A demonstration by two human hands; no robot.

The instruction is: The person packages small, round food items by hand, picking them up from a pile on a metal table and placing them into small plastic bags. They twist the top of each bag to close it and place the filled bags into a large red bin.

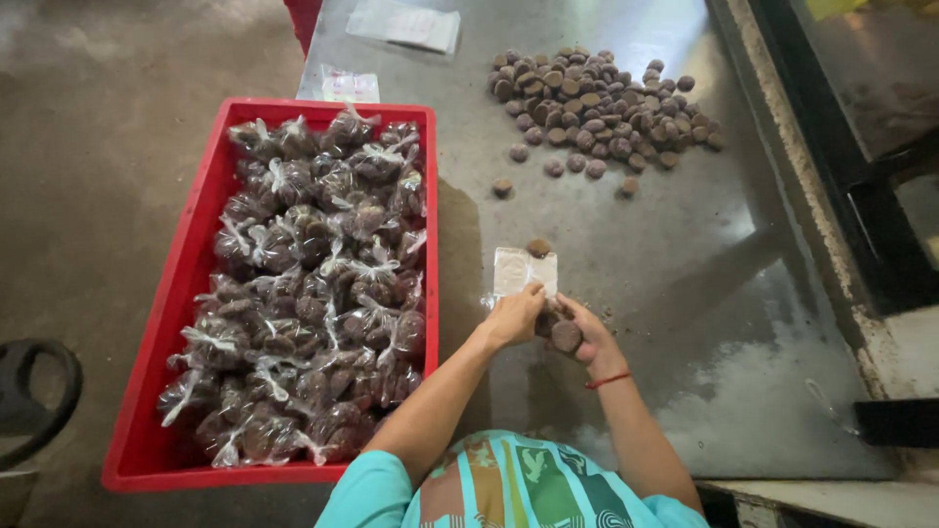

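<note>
Nearest the camera, at the bottom edge, a turquoise patterned garment covers the person's upper body, and both bare forearms reach forward from it over a grey metal tabletop. The left hand rests with its fingertips pinched together on the near edge of a small clear plastic bag that lies flat on the tabletop. The right hand, just to the right and touching the left, is curled around several brown round discs, one brown disc showing plainly in its palm; a red thread band circles that wrist. Another single disc sits at the far edge of the bag, touching it. Farther away and to the right, a loose heap of brown discs spreads over the tabletop, with a few strays lying between the heap and the bag. To the left of the hands, a red plastic crate stands on the same surface, filled with knotted clear bags of discs. Beyond the crate's far edge lie more flat empty bags and, farther still, a white sheet. A dark round object shows at the left edge, too cropped to identify.
</note>
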